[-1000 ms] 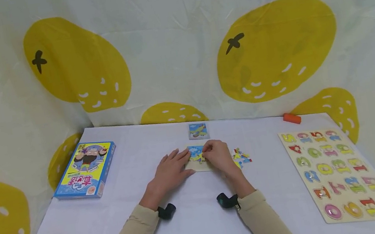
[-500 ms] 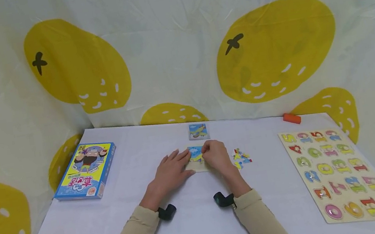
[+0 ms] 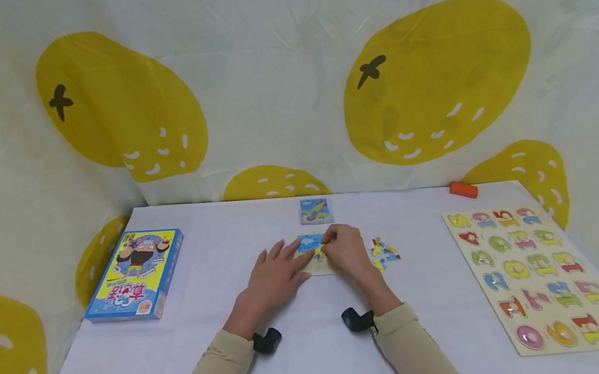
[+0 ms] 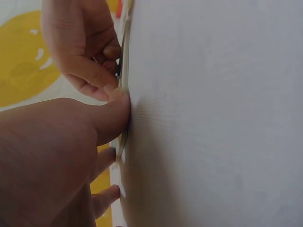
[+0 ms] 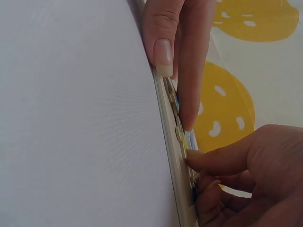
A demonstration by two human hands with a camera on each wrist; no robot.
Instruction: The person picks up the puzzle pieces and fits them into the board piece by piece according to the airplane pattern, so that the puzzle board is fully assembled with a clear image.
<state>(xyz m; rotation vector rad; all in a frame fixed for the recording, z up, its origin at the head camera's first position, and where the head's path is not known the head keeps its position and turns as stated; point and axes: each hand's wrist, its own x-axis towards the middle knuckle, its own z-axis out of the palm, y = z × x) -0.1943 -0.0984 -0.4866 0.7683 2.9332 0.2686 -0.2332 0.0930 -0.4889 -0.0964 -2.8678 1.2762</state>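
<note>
A small jigsaw board [image 3: 321,267] lies flat at the middle of the table, its picture partly filled with blue and yellow pieces. My left hand [image 3: 273,277] rests over its left side, fingers spread and fairly straight; the thumb is at the near edge and the index finger reaches over the pieces. From the right, my right hand [image 3: 347,251] pinches a puzzle piece at the board with curled fingers; the fingertips hide most of it. In the right wrist view, pieces [image 5: 179,134] stand slightly proud of the board's surface. Loose puzzle pieces [image 3: 385,253] lie just right of the hand.
A small airplane picture [image 3: 315,210] lies behind the board. At the left is a blue and yellow box [image 3: 137,275]. A wooden number board [image 3: 543,279] lies at the right, with an orange cylinder [image 3: 463,190] behind it. Patterned cloth [image 3: 272,87] hangs behind the table.
My left index finger has moved from the board's upper left toward the pieces in its middle. The right hand stays at the same spot, its forearm shifted slightly left.
</note>
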